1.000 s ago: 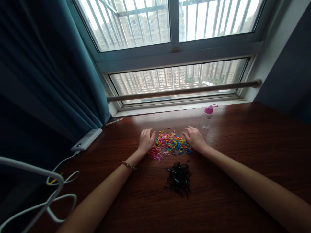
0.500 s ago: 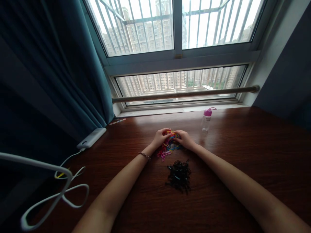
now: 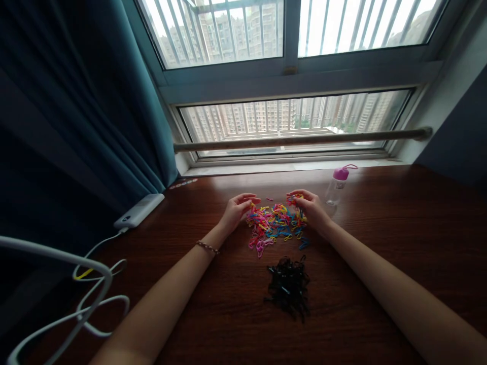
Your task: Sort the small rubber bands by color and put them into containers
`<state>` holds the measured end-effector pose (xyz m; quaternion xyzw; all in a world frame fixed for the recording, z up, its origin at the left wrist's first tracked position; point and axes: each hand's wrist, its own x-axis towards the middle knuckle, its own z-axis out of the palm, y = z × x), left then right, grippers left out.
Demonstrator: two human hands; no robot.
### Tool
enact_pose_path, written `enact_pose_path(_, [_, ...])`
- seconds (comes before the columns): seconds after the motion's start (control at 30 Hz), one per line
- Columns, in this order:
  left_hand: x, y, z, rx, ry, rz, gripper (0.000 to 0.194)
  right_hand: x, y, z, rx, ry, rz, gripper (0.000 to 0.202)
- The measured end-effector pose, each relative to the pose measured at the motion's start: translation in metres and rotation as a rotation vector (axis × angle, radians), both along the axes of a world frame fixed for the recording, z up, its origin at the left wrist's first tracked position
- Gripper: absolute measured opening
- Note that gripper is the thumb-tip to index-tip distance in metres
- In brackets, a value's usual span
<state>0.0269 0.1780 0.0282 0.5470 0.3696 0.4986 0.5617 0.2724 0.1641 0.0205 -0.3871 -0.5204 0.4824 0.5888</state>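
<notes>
A loose pile of small coloured bands or clips (image 3: 272,223), pink, yellow, red and blue, lies spread on the brown table (image 3: 228,314). At the pile's left edge is my left hand (image 3: 236,210), its fingers curved and a few coloured pieces near the fingertips. On the right, my right hand (image 3: 310,209) has its fingers closed on several coloured pieces (image 3: 294,199). One small pink piece (image 3: 270,199) lies apart behind the pile. Nearer to me sits a heap of black bands (image 3: 288,286), touched by neither hand.
A clear bottle with a pink lid (image 3: 337,187) stands beyond my right hand. At the left lie a white device (image 3: 140,210) and looping white cables (image 3: 102,296). A blue curtain (image 3: 125,101) and barred windows border the table.
My hands have moved apart, left and right. The coloured pile between them now shows more fully and is spread wider. The view has shifted slightly.
</notes>
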Motion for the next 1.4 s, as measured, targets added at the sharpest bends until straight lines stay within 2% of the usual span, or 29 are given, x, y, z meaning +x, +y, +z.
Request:
enact_pose_path(0.1, [-0.004,0.002,0.009,0.076,0.111,-0.028,0.033,0.004,-0.004,0.011,-0.015,0.091,0.075,0.021])
enact_pose_path(0.2, [-0.011,0.003,0.018,0.185,0.384,-0.124,0.040,0.010,-0.004,0.019,0.002,0.030,0.115,0.021])
enact_pose_path(0.3, [-0.018,0.002,0.024,0.281,0.665,-0.288,0.053,0.016,-0.003,0.023,0.026,-0.191,0.153,0.022])
enact_pose_path(0.4, [-0.019,0.000,0.023,0.397,0.801,-0.375,0.057,0.014,-0.006,0.022,0.142,-0.512,0.240,0.030])
enact_pose_path(0.53, [-0.012,-0.003,0.015,0.480,0.875,-0.328,0.029,0.001,-0.011,0.009,0.470,-0.881,0.344,0.036])
enact_pose_path(0.63, [-0.010,-0.002,0.011,0.467,0.873,-0.198,0.018,-0.006,-0.010,-0.004,0.567,-0.989,0.279,0.020])
enact_pose_path(0.73, [-0.010,0.001,0.010,0.399,0.769,-0.062,0.022,-0.003,-0.003,-0.011,0.525,-0.883,0.146,0.013])
enact_pose_path(0.83, [-0.010,0.003,0.013,0.309,0.575,0.038,0.028,0.004,0.003,-0.012,0.383,-0.662,0.011,0.013])
enact_pose_path(0.97, [-0.009,0.003,0.018,0.183,0.356,0.035,0.036,0.005,0.002,0.000,0.181,-0.351,-0.021,0.018])
enact_pose_path(1.07, [-0.009,0.002,0.019,0.146,0.276,0.000,0.039,0.002,-0.004,0.011,0.114,-0.227,-0.004,0.021])
enact_pose_path(1.23, [-0.011,0.001,0.022,0.194,0.312,-0.012,0.042,-0.002,-0.014,0.026,0.128,-0.265,0.013,0.017])
enact_pose_path(1.4, [-0.012,-0.002,0.026,0.222,0.375,0.006,0.040,-0.001,-0.016,0.032,0.144,-0.395,0.082,0.016])
